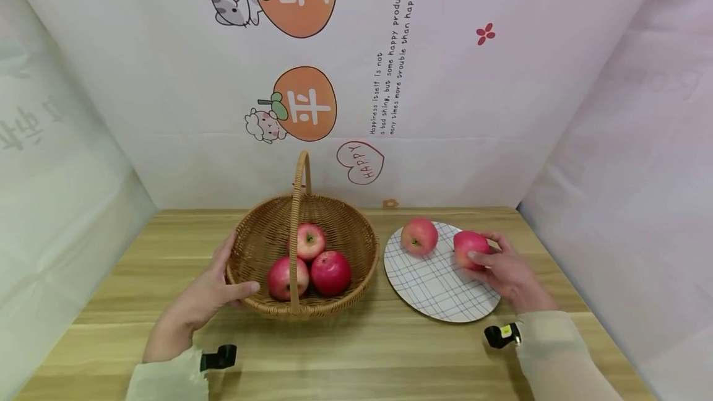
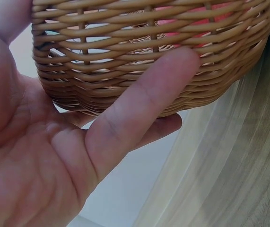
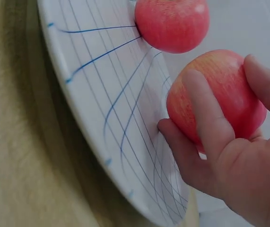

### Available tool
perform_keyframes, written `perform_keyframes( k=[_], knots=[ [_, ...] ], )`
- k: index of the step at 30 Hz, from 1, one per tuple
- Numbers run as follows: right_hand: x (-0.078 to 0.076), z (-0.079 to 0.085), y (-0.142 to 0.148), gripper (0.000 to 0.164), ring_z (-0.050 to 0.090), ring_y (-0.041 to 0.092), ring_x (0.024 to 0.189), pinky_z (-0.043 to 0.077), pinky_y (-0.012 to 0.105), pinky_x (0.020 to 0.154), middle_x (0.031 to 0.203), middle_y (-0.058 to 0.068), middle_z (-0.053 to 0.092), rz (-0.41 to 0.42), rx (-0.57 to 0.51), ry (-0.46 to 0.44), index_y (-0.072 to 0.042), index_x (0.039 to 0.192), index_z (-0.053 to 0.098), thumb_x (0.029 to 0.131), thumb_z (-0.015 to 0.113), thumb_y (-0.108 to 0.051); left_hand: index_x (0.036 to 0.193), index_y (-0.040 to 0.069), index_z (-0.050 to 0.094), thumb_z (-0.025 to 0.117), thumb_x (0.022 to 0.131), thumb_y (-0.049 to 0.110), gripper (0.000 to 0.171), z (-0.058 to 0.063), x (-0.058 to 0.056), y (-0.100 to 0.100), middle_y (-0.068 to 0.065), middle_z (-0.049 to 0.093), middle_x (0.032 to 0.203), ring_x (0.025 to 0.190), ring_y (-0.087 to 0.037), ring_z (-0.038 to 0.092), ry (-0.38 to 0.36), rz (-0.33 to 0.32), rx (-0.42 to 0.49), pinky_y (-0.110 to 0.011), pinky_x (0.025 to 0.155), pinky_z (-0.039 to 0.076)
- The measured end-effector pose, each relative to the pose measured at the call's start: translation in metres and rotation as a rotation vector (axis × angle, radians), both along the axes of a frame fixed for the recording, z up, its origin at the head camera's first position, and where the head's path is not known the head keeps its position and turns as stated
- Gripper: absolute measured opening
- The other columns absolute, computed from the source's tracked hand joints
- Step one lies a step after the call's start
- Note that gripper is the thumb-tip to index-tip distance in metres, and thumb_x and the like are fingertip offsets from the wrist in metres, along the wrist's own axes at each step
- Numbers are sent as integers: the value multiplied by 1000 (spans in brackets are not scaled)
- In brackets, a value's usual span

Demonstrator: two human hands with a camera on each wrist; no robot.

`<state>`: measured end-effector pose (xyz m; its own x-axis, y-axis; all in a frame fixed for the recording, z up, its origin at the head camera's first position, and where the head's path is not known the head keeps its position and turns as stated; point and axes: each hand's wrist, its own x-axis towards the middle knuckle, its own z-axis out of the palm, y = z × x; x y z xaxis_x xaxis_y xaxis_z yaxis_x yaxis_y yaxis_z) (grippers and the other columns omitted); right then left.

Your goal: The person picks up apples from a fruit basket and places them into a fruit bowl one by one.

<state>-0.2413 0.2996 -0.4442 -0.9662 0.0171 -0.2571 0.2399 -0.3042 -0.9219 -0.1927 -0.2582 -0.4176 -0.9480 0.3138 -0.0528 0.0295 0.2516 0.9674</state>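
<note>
A wicker basket (image 1: 356, 228) with a tall arched handle holds three red apples (image 1: 331, 273). My left hand (image 1: 208, 289) grips the basket's left side, with the thumb over the rim. In the left wrist view, fingers (image 2: 144, 94) lie along the woven outer wall. To the right, a round white plate (image 1: 440, 296) with blue grid lines bears another apple (image 1: 419, 237) near its far left edge. My right hand (image 1: 509, 274) holds a red-and-yellow apple (image 3: 220, 94) over the plate's right part, its fingers and thumb spread around the fruit.
The basket and plate stand side by side on a wood-grain table (image 1: 356, 351). A white printed cloth (image 1: 445, 91) rises behind the table's back edge, and pale cloth walls flank both sides. A black camera mount (image 1: 218, 357) sits at the left wrist, another (image 1: 501, 335) at the right.
</note>
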Motion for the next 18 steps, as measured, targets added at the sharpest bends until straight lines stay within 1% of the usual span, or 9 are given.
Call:
perform_keyframes(
  k=[5, 9, 13, 15, 18],
  knots=[
    [-8, -2, -3, 64, 37, 43, 122, 46, 50, 97, 154, 14, 13, -4, 26, 16, -22, 148, 30, 98, 56, 8, 159, 31, -15, 77, 90, 17, 115, 0, 1, 0, -17, -25, 159, 72, -48, 62, -8, 1, -3, -43, 73, 55],
    [-14, -2, -8, 67, 34, 43, 126, 45, 50, 97, 160, 16, 6, -1, 43, 35, -20, 154, 26, 99, 53, 8, 159, 32, -15, 77, 90, 17, 115, 1, 1, 0, -18, -24, 160, 72, -48, 62, -7, 5, -5, -44, 73, 55],
    [-17, -3, -14, 69, 32, 43, 129, 49, 48, 94, 162, 17, 3, 4, 92, 58, -16, 155, 23, 98, 52, 10, 159, 31, -14, 77, 90, 17, 116, 0, 1, 1, -18, -23, 160, 72, -46, 63, -4, 4, 4, -47, 73, 55],
    [-18, -3, -17, 70, 32, 42, 129, 50, 46, 93, 163, 17, 2, 7, 117, 69, -13, 156, 21, 98, 52, 11, 159, 30, -14, 77, 90, 16, 115, -1, 1, 1, -18, -23, 159, 72, -43, 63, -2, 2, 14, -49, 72, 56],
    [-20, -4, -19, 69, 35, 41, 129, 50, 42, 93, 163, 18, 3, -11, 148, 74, -8, 155, 20, 98, 50, 13, 159, 29, -13, 77, 90, 14, 115, -1, 1, 1, -18, -24, 159, 73, -41, 64, -1, 1, 26, -52, 71, 56]
  ],
)
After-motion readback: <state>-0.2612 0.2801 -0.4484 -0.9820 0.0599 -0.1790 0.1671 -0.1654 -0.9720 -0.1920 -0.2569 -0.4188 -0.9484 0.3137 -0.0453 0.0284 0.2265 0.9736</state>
